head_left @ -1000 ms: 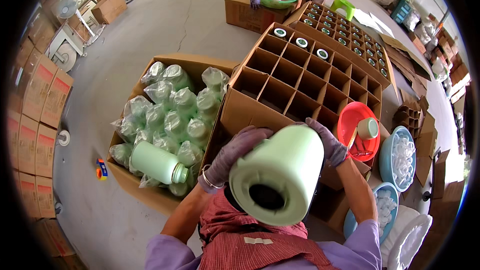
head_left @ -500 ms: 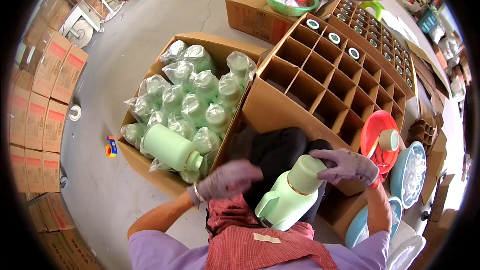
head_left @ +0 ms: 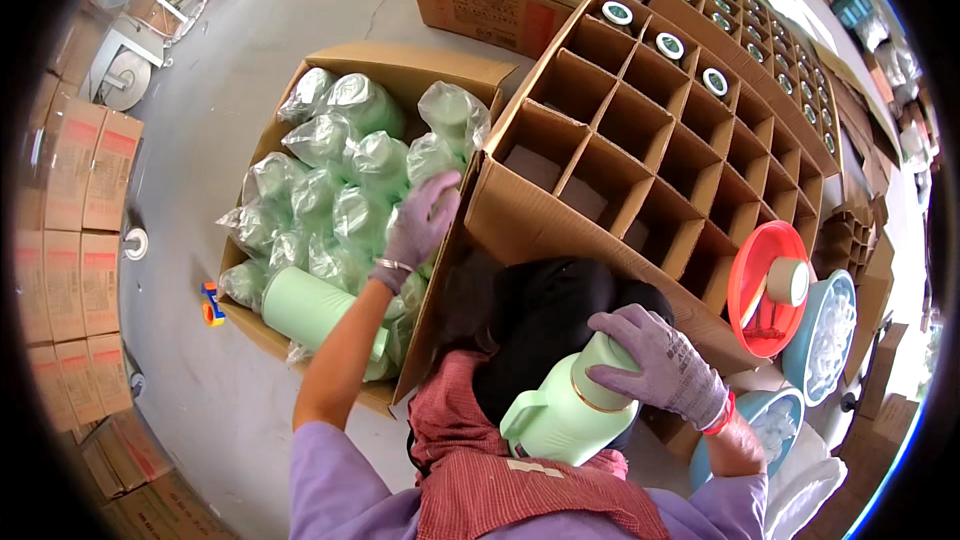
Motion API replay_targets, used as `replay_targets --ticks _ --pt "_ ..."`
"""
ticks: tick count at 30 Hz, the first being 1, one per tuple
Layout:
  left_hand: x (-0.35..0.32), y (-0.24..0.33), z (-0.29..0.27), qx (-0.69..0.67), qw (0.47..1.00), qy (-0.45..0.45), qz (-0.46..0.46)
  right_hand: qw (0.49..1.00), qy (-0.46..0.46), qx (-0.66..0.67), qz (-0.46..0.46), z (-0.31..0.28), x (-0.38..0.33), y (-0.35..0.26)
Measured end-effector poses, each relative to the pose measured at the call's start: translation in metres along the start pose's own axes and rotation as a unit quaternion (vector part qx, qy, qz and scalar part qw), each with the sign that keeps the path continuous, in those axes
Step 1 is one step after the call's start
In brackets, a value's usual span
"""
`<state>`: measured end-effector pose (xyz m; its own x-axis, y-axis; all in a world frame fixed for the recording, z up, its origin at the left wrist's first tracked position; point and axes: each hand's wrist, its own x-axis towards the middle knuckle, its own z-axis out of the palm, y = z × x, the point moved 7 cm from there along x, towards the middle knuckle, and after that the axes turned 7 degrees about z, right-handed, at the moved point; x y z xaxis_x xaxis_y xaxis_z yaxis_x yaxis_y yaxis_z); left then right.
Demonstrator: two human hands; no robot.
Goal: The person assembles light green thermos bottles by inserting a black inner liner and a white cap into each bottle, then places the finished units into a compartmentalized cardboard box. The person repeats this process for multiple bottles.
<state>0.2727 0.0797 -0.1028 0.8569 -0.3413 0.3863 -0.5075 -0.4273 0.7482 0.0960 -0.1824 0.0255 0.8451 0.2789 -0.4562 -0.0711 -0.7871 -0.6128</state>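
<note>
A light green vacuum flask (head_left: 562, 424) with a side handle stands tilted on my lap, its cup-like lid on top. My right hand (head_left: 665, 365), in a greyish-purple glove, is wrapped round that lid. My gloved left hand (head_left: 422, 225) reaches over the right side of a carton (head_left: 440, 57), fingers apart, just above several green flasks in clear plastic bags (head_left: 318, 190). Across these lies an unbagged green flask body (head_left: 310, 310), partly hidden by my left forearm. Whether my left fingers touch a bag cannot be made out.
A divided carton (head_left: 560, 202) with three capped bottles in its far cells stands at right. Beside it are a red basin (head_left: 742, 285) holding a green cup, and blue basins (head_left: 845, 285) of white parts. A tape dispenser (head_left: 211, 306) lies on the floor left; stacked cartons (head_left: 75, 240) stand beyond.
My left hand has moved forward from beside the flask to over the bagged flasks. My right fingers now wrap further round the lid. The co-worker's gloved hand has left the view.
</note>
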Motion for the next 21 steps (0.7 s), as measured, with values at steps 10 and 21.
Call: replay_targets --ticks 10,21 --pt "0.020 -0.154 -0.059 0.144 0.981 0.105 -0.080 0.972 0.148 0.182 0.010 -0.031 0.016 0.052" --pt "0.109 -0.296 -0.073 0.478 0.792 -0.119 -0.361 0.955 0.182 0.222 0.070 -0.025 0.034 0.090"
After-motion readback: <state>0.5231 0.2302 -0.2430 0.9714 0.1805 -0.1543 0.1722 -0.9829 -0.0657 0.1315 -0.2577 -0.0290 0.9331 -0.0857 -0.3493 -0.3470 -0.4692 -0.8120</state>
